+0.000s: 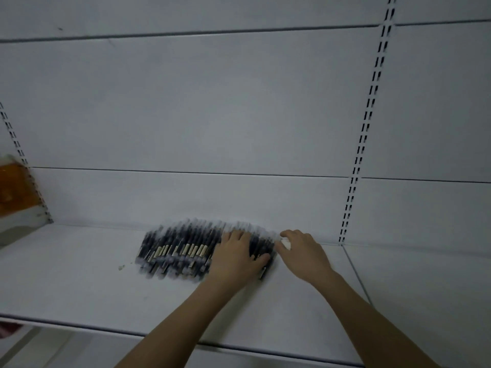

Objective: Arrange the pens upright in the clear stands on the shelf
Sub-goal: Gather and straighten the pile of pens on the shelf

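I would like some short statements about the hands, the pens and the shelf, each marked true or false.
1. The pens stand upright in a holder. False: they lie flat in a row on the shelf.
2. The left hand rests on the right end of the row of pens. True.
3. The right hand is at the right end of the row, with something small and white at its fingers. True; the picture is too blurred to tell what it is.
4. An orange thing is at the far right of the picture. False: it is at the far left edge.
5. Both hands are raised high above the shelf. False: both are low, at the pens.
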Demonstrator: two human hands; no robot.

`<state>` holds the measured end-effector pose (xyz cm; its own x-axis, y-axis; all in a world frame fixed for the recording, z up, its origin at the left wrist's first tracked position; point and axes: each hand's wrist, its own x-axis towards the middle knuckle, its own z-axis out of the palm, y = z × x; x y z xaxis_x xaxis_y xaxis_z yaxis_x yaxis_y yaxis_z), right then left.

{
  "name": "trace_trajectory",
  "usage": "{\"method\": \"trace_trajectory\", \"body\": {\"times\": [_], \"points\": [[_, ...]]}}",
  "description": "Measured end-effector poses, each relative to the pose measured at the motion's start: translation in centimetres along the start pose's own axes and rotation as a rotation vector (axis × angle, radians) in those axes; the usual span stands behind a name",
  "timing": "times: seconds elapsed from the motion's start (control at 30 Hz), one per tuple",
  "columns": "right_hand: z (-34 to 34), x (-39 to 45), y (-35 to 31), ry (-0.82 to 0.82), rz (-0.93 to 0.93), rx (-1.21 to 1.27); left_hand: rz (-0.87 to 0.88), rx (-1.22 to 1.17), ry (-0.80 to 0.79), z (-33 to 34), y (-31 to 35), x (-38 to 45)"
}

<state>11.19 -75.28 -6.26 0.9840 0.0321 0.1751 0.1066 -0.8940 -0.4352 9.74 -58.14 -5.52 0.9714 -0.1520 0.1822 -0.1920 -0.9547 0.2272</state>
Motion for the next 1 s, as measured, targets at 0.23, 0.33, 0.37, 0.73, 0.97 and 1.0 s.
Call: {"method": "trace_trajectory", "body": {"times": [0.23,0.33,0.37,0.73,0.97,1.0], "points": [[2.1,-1.9,3.7,0.086,0.102,-0.073,-0.173,0.131,-0.059,3.0,3.1,0.4],[2.3,-2.2,3.8,0.099,0.081,0.038,-0.225,0.161,-0.054,3.3,3.8,1.4],[2.3,-2.2,4.0,0.095,0.072,0.054,-0.234,0.171,-0.071,3.2,4.0,1.7],[3.0,-1.3,4.7,0.156,0.186,0.377,-0.176,-0.003,-0.311,1.4,5.3,3.5],[2.6,-1.5,2.9,0.184,0.295,0.536,-0.012,-0.098,-0.248,1.6,6.5,1.5],[2.5,-1.6,2.5,0.201,0.310,0.575,0.023,-0.112,-0.242,1.8,6.6,1.1]]}}
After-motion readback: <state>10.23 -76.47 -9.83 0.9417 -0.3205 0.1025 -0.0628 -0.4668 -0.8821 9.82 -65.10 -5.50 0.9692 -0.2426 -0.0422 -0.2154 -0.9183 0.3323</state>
